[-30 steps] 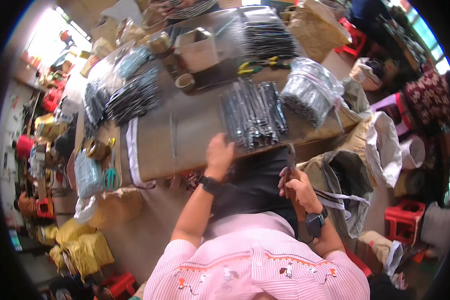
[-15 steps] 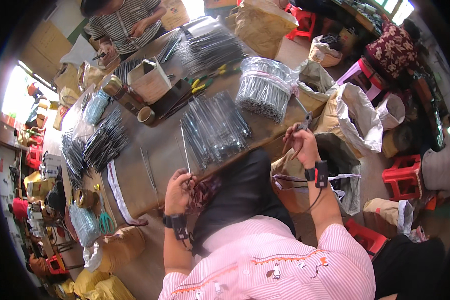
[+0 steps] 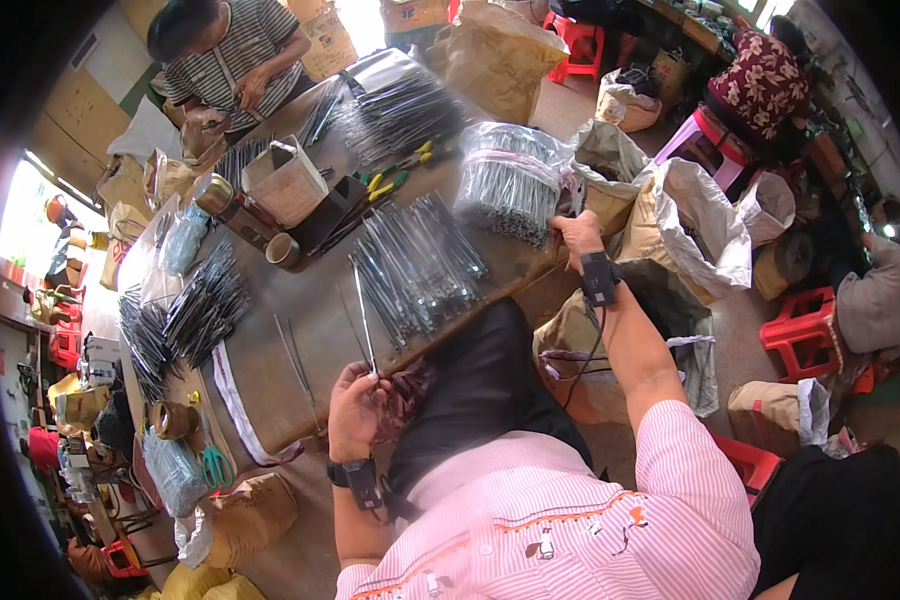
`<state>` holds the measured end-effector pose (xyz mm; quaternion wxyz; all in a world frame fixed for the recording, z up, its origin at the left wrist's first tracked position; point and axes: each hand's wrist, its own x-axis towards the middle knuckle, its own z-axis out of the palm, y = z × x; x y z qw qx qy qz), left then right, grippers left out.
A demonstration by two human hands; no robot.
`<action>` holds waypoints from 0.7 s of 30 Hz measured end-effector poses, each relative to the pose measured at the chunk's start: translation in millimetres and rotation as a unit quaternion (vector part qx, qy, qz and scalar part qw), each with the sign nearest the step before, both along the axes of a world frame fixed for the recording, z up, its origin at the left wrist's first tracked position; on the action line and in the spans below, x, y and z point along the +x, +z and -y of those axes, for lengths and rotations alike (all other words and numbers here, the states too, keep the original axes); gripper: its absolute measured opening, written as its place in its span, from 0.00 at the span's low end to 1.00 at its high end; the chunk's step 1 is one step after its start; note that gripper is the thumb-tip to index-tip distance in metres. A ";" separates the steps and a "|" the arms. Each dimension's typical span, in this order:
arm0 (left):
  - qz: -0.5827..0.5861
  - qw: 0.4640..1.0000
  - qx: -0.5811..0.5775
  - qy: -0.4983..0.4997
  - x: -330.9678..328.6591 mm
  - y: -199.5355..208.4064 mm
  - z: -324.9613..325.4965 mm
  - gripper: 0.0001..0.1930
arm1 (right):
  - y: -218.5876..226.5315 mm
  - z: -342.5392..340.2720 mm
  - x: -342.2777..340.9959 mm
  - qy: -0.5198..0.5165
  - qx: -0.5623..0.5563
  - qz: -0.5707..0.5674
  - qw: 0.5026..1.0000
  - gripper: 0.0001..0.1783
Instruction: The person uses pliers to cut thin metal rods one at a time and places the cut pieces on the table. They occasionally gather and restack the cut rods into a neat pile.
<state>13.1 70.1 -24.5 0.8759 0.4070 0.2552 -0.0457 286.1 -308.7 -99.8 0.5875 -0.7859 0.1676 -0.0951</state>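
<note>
My left hand (image 3: 358,405), at the table's near edge, is closed around a thin metal rod (image 3: 362,318) that points up and away. My right hand (image 3: 578,235) reaches to the lower right end of a thick bundle of thin metal wires (image 3: 515,190) wrapped in clear plastic. Its fingers are bent together beside the wire ends; what they pinch is hidden, and the pliers are out of sight. Between the hands lies a wide row of flat metal strips or rods (image 3: 420,265). A few loose thin rods (image 3: 295,358) lie left of my left hand.
Yellow-and-green-handled pliers (image 3: 380,185), a box (image 3: 285,182) and a brown cup (image 3: 282,250) stand farther back. More dark rods (image 3: 205,300) lie left; another pile (image 3: 395,110) is at the back. Across the table a person (image 3: 235,65) works. Open sacks (image 3: 695,225) crowd the right.
My right hand has moved left and away from me, to the plastic-wrapped bundle; the pliers it held no longer show. My left hand keeps its rod near the same place. The view has shifted slightly.
</note>
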 end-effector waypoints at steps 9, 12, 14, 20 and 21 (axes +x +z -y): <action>0.003 0.999 -0.037 0.015 -26.3 1.7 -17.6 0.12 | 39.7 18.9 -51.3 0.107 0.317 -0.059 0.940 0.10; 0.018 0.998 -0.052 -0.007 -25.9 -1.4 -17.8 0.12 | 51.5 20.0 -53.3 0.154 0.434 -0.105 0.882 0.09; 0.024 0.998 -0.055 -0.025 -24.4 -1.8 -16.0 0.12 | 51.7 17.4 -42.0 0.165 0.485 -0.125 0.850 0.08; 0.008 0.999 -0.045 -0.019 -23.5 1.0 -0.3 0.13 | 46.6 14.9 -18.6 0.178 0.560 -0.136 0.798 0.05; 0.000 0.999 -0.033 -0.019 -24.6 2.4 0.4 0.13 | 46.9 14.2 -24.9 0.197 0.561 -0.136 0.792 0.05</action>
